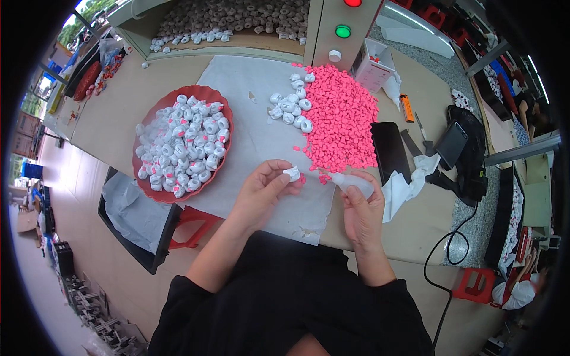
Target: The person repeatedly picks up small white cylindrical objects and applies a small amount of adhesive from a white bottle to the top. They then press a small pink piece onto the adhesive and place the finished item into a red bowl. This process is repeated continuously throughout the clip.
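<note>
From the head view, I have the left hand (264, 186) pinching a small white piece (293, 172) in its fingertips, probably to leave its end uncovered; the right hand's (365, 215) grip is closed around a pale bottle (354, 183), nozzle toward that piece, which sits left of it and apart. Near the desk's (113, 126) front edge, the red bowl (209, 92) and pink heap (341, 118) flank the workspace, likely for easy reach.

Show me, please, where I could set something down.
The white sheet is mostly bare between red bowl and white pieces, as is the tabletop between bowl and cabinet. It is crowded right of the pink heap, around the black slab.
</note>
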`<state>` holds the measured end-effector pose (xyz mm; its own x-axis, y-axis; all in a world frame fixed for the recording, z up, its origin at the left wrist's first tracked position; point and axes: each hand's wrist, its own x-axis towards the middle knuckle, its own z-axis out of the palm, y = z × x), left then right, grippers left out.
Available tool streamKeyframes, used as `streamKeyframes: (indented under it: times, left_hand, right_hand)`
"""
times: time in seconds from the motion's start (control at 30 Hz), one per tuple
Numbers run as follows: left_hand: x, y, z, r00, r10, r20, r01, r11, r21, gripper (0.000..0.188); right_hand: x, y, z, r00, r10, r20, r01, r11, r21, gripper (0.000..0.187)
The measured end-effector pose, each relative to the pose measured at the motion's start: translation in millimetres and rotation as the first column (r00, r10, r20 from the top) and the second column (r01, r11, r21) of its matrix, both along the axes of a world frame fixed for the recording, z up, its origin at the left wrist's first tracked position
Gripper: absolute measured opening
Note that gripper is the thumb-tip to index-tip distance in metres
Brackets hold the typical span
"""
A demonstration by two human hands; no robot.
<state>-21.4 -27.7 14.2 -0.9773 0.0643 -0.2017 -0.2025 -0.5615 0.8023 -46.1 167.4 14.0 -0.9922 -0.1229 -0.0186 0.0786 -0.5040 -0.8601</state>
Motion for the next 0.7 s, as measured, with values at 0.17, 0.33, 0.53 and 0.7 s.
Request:
streamKeyframes:
  times: [0.17,0.33,0.53,0.7]
  left_hand:
    - [11,12,-13,0.999,-0.045,-0.005,0.045,0.992,0.121,0.031]
    - [14,21,-16,0.993,0.002,-0.117,-0.024,0.983,-0.183,0.031]
    - [18,27,-17,0.989,0.038,-0.142,-0.067,0.977,-0.203,0.028]
    - [19,27,-15,0.992,0.033,-0.122,-0.063,0.967,-0.248,0.028]
  right_hand:
    - [-1,7,-2,0.999,0.029,-0.018,-0.031,0.989,-0.143,0.024]
    - [6,0,1,0.976,0.044,-0.214,-0.046,0.999,-0.006,0.023]
    - [8,-1,-4,0.915,0.028,-0.402,0.076,0.968,0.240,0.024]
    - [6,2,-10,0.887,0.066,-0.456,0.105,0.935,0.339,0.025]
